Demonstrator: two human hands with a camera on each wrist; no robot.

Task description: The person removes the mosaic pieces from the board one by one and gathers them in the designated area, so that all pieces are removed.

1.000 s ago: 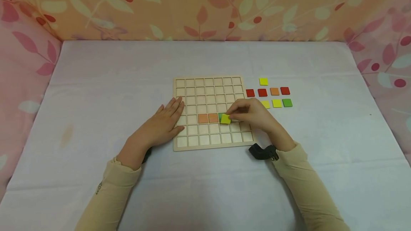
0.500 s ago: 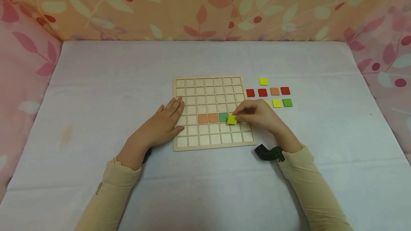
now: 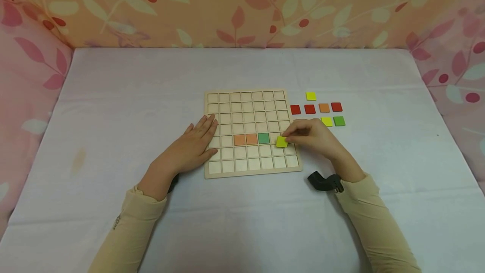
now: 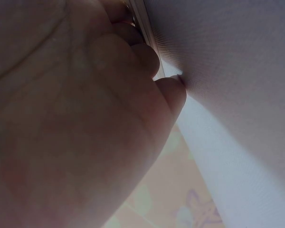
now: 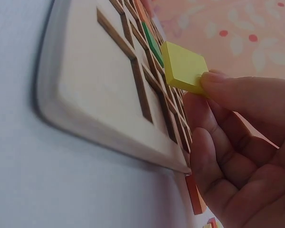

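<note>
A pale wooden grid board (image 3: 248, 117) lies on the white cloth. Along one row sit two orange tiles (image 3: 239, 140) and a green tile (image 3: 263, 138). My right hand (image 3: 316, 138) pinches a yellow square tile (image 3: 281, 142) between thumb and fingers, over the right part of that row. In the right wrist view the yellow tile (image 5: 186, 66) is tilted and seems raised off the grid. My left hand (image 3: 191, 146) rests with straight fingers across the board's left edge. The left wrist view shows mostly its dark palm (image 4: 71, 118), with fingertips at the board's edge.
Loose tiles lie right of the board: a yellow tile (image 3: 311, 96) farthest back, then red tiles (image 3: 310, 109) with an orange tile (image 3: 323, 108), and nearer a yellow tile (image 3: 326, 121) and a green tile (image 3: 339, 121). Floral fabric (image 3: 242, 7) bounds the table behind and at both sides.
My right hand has moved right with the yellow tile, away from the green tile, which it partly covered before and which now shows fully. The left hand has stayed still.
</note>
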